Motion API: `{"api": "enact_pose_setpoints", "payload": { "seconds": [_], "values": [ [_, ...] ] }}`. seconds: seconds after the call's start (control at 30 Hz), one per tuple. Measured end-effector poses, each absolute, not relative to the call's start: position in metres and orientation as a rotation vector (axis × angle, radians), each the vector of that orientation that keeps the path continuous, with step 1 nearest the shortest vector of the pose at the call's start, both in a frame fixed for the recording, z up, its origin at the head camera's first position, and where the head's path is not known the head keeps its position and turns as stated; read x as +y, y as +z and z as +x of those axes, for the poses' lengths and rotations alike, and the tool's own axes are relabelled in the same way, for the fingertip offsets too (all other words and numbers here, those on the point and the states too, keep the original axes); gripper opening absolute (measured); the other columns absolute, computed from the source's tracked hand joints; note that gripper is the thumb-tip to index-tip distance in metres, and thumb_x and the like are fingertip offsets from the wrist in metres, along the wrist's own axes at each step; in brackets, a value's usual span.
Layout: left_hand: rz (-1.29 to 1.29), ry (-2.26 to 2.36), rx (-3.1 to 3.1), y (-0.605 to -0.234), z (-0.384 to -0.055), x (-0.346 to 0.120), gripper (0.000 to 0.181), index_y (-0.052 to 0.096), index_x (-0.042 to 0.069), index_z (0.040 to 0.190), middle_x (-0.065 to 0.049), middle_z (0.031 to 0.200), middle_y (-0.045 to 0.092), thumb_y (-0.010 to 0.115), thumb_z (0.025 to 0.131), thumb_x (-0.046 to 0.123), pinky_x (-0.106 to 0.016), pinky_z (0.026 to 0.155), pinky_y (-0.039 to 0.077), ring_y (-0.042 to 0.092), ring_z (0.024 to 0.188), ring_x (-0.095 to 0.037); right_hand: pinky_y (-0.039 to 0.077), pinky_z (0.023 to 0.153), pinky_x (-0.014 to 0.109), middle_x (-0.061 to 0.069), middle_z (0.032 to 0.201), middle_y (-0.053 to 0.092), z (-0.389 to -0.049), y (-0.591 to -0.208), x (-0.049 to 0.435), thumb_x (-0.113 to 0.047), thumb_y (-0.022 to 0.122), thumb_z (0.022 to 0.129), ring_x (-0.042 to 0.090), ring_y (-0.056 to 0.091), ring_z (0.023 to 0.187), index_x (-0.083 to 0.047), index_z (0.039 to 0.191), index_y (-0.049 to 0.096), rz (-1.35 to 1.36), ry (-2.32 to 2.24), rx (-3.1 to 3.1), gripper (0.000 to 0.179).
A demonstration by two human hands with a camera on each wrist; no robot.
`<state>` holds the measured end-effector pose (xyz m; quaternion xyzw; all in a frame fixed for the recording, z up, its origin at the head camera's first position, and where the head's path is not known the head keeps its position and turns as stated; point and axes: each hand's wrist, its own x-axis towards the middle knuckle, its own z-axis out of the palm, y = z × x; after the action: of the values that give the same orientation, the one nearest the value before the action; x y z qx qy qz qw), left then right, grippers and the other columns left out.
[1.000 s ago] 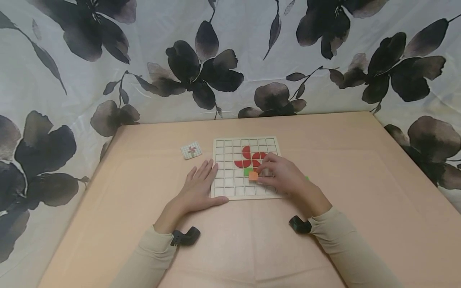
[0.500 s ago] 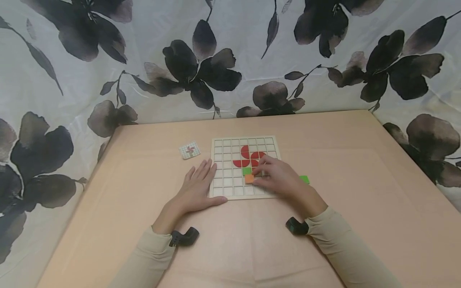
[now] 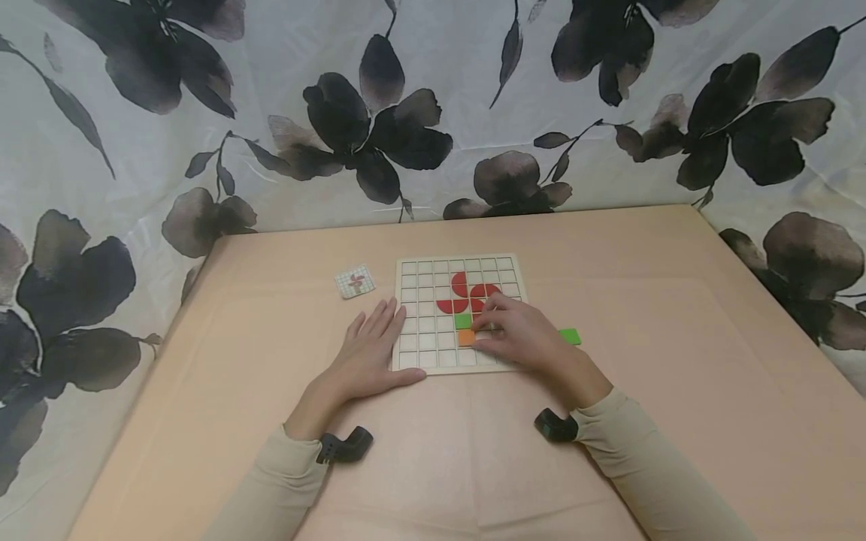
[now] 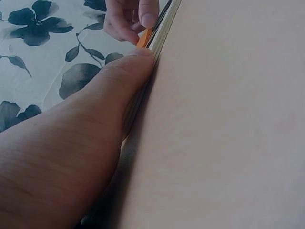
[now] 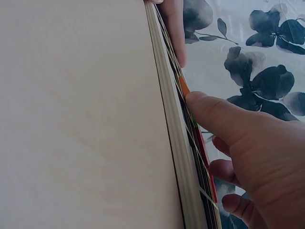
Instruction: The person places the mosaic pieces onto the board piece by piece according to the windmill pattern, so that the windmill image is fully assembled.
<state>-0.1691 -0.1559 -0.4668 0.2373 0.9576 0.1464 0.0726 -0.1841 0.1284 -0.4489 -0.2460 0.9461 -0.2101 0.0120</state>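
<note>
A white grid board lies on the table, with red rounded pieces and a green square tile in its cells. My right hand pinches an orange square tile just below the green one. The orange tile looks tilted at the thumb and fingertip in the left wrist view. In the right wrist view, the thumb touches the tile's edge. My left hand lies flat with spread fingers along the board's left edge, its thumb at the near-left corner. The right hand covers part of the board.
A small card printed with a grid and a red-and-green figure lies left of the board. Beside my right wrist lies a loose green piece, partly hidden. A floral cloth hangs behind the table.
My right hand has moved slightly left with the orange tile and lowered it to the cell under the green tile. More of the loose green piece shows. The left hand stays put.
</note>
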Motion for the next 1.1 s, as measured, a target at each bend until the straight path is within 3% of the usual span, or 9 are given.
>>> {"api": "enact_pose_setpoints", "payload": {
  "seconds": [0.77, 1.0, 1.1],
  "values": [
    [0.701, 0.421, 2.867, -0.466, -0.170, -0.154, 0.110, 0.011, 0.010, 0.154, -0.009, 0.161, 0.004, 0.049, 0.076, 0.079, -0.053, 0.117, 0.003, 0.000, 0.149, -0.025, 0.041, 0.069, 0.025, -0.009, 0.097, 0.054, -0.184, -0.453, 0.128, -0.040, 0.075, 0.078, 0.009, 0.047, 0.079, -0.028, 0.098, 0.074, -0.777, -0.588, 2.993, 0.024],
    [0.692, 0.416, 2.864, -0.467, -0.170, -0.154, 0.111, 0.011, 0.010, 0.154, -0.009, 0.161, 0.004, 0.049, 0.075, 0.080, -0.053, 0.117, 0.001, -0.001, 0.149, -0.025, 0.048, 0.080, 0.031, -0.010, 0.106, 0.057, -0.187, -0.448, 0.135, -0.043, 0.074, 0.078, 0.011, 0.052, 0.093, -0.032, 0.102, 0.071, -0.672, -0.642, 2.921, 0.026],
    [0.696, 0.412, 2.862, -0.467, -0.170, -0.154, 0.111, 0.010, 0.011, 0.154, -0.009, 0.161, 0.003, 0.048, 0.075, 0.080, -0.052, 0.118, 0.001, -0.002, 0.149, -0.024, 0.048, 0.081, 0.032, -0.007, 0.107, 0.058, -0.192, -0.440, 0.152, -0.040, 0.074, 0.079, 0.014, 0.052, 0.095, -0.029, 0.108, 0.070, -0.594, -0.711, 2.839, 0.031]
  ]
}}
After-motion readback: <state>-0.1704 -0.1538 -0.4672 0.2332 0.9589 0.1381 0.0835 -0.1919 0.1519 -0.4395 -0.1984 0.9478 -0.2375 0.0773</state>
